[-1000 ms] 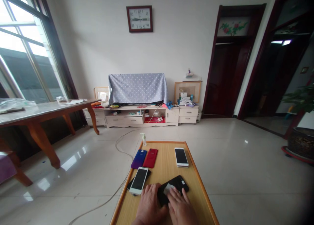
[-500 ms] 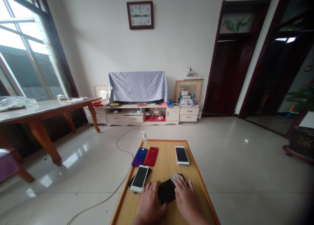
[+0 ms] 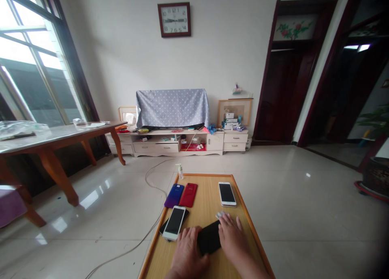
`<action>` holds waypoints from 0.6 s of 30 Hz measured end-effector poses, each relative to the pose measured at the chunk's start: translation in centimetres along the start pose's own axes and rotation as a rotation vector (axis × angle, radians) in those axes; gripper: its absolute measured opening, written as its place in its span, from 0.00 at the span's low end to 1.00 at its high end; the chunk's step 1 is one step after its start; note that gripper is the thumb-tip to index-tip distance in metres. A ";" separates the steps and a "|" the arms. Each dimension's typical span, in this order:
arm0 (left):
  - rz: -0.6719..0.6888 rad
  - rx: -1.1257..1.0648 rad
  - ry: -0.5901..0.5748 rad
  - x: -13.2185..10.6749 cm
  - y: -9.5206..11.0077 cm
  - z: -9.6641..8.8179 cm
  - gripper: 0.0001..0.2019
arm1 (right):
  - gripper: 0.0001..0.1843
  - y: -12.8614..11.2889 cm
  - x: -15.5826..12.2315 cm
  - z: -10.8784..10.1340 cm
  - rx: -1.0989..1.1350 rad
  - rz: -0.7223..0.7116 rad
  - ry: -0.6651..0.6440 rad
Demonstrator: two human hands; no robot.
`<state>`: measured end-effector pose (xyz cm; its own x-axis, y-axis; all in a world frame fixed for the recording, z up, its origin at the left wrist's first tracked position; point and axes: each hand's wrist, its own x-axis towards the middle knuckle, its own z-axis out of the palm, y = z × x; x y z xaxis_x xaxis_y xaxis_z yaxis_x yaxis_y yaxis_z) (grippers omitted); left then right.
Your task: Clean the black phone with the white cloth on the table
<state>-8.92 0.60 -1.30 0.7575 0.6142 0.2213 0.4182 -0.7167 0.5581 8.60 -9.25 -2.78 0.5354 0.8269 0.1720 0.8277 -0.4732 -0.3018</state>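
Head view, black phone point(image 3: 209, 240) laid flat at near end of wooden table point(image 3: 207, 198), left edge pinned by left hand point(image 3: 188, 250) (fingers flat, together), right hand point(image 3: 232, 238) spread flat on pale cloth point(image 3: 219, 215) at phone's far right corner, white-framed phone point(image 3: 174, 223) just left.

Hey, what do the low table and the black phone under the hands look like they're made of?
Low table: light wood or wood-look laminate, matte, judging by the streaky grain and orange-brown rim. Black phone: likely glass or glossy plastic, smooth and dark; too small to tell which.
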 end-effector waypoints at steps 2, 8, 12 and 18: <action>0.001 0.005 0.005 0.0 0.0 0.1 0.31 | 0.28 -0.5 0.3 0.2 0.002 -0.018 -0.007; 0.009 0.011 0.020 0.1 0.3 0.0 0.25 | 0.27 -2.3 -0.2 0.4 0.102 -0.230 -0.086; -0.012 0.007 -0.002 0.0 0.2 -0.1 0.31 | 0.28 -0.6 0.1 -0.2 0.049 -0.063 -0.018; -0.005 0.005 0.010 -0.1 0.4 -0.2 0.25 | 0.31 -1.4 -2.7 0.3 0.109 -0.281 -0.126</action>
<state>-8.94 0.37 -0.94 0.7500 0.6214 0.2268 0.4244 -0.7150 0.5555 5.91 -10.72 -3.11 0.2575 0.9550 0.1470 0.9137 -0.1911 -0.3587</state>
